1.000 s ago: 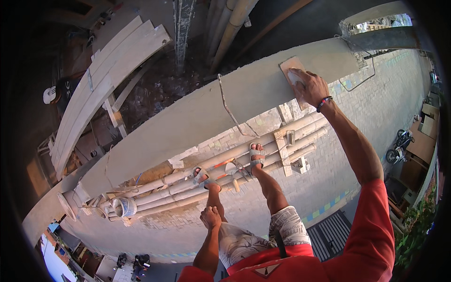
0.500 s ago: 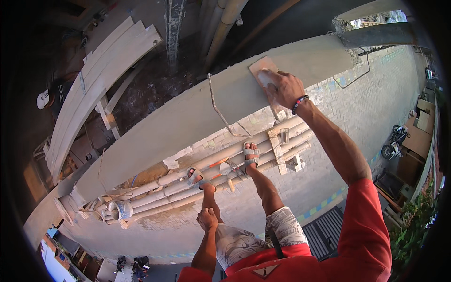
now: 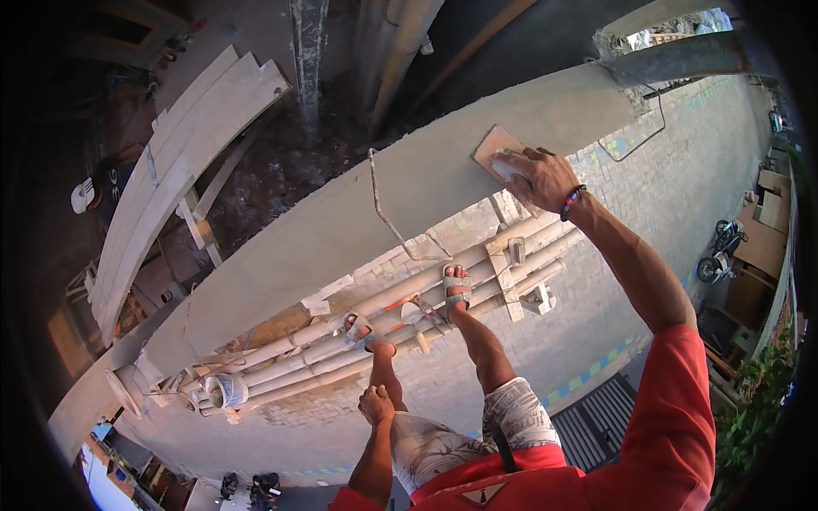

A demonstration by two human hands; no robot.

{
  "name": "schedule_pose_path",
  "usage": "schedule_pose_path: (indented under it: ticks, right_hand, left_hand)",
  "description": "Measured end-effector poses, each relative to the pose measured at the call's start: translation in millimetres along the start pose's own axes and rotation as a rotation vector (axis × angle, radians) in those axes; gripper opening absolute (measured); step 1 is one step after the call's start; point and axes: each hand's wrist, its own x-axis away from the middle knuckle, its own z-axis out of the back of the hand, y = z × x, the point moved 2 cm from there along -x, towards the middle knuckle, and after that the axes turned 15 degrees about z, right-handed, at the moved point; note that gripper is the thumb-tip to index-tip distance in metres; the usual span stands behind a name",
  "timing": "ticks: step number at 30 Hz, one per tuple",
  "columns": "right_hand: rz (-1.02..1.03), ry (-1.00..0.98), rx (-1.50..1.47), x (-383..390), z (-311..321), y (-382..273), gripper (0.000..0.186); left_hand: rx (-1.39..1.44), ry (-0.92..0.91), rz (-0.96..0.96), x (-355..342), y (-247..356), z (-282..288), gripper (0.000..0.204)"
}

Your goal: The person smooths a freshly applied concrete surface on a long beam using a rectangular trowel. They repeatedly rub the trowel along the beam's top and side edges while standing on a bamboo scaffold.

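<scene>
My right hand (image 3: 537, 175) presses a brown wooden float (image 3: 492, 145) flat on the grey cement top of a long wall (image 3: 341, 230); a beaded band is on that wrist. My left hand (image 3: 377, 404) rests with curled fingers on my left leg below the knee and holds nothing. My sandalled feet (image 3: 456, 285) stand on a bundle of pale scaffold poles (image 3: 307, 353) running along the wall's near side, high above the ground.
A bent steel wire (image 3: 388, 213) sticks up from the wall top left of the float. Long white boards (image 3: 179, 162) lie beyond the wall. A wooden cleat (image 3: 503, 277) crosses the poles. Far below are paving and a parked motorbike (image 3: 716, 260).
My right hand slid the float left along the wall top toward the bent wire, then back to the right. My left hand stayed on my leg.
</scene>
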Motion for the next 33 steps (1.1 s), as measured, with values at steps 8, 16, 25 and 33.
schedule_pose_path:
  ticks: [8,16,25,33]
  right_hand:
    - [-0.200,0.070,-0.069,-72,8,18,0.045]
    - [-0.187,-0.057,-0.120,3,3,-9,0.051]
    - [-0.064,-0.129,-0.142,-53,-20,-54,0.050]
    - [-0.362,-0.026,-0.063,-51,3,25,0.048]
  left_hand:
    - [0.459,0.162,-0.140,-13,-2,33,0.031]
    - [0.928,0.336,-0.314,-53,60,311,0.022]
    - [1.344,1.053,-0.322,-142,9,544,0.019]
    - [1.070,0.413,-0.331,-42,-20,412,0.043]
